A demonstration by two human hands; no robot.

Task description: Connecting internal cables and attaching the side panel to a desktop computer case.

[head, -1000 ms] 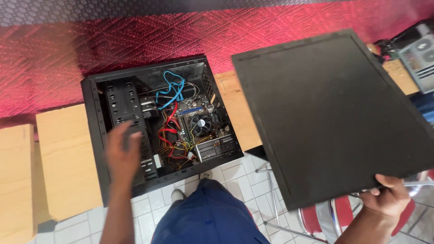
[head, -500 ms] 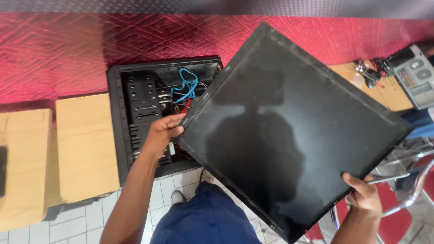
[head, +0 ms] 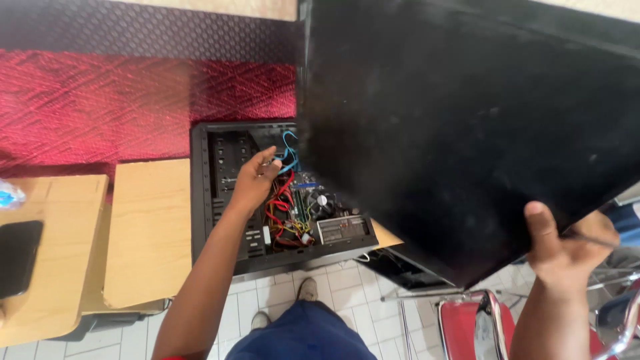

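A large black side panel (head: 460,127) fills the upper right of the view, tilted up toward me. My right hand (head: 567,247) grips its lower right corner, thumb on the panel's face. An open black computer case (head: 207,193) lies on its side below, showing a motherboard with red and blue cables (head: 283,200) and a small fan. My left hand (head: 257,179) hovers over the case interior near the panel's left edge, fingers loosely curled, holding nothing that I can see.
Light wooden tables (head: 147,227) stand left of the case, one bearing a dark phone (head: 19,257). A red patterned carpet (head: 100,107) lies beyond. A red chair with chrome frame (head: 467,320) is at lower right. White floor tiles show below.
The panel has swung up and closer, now covering the right part of the case. My left hand came off the panel's edge and sits over the case interior.
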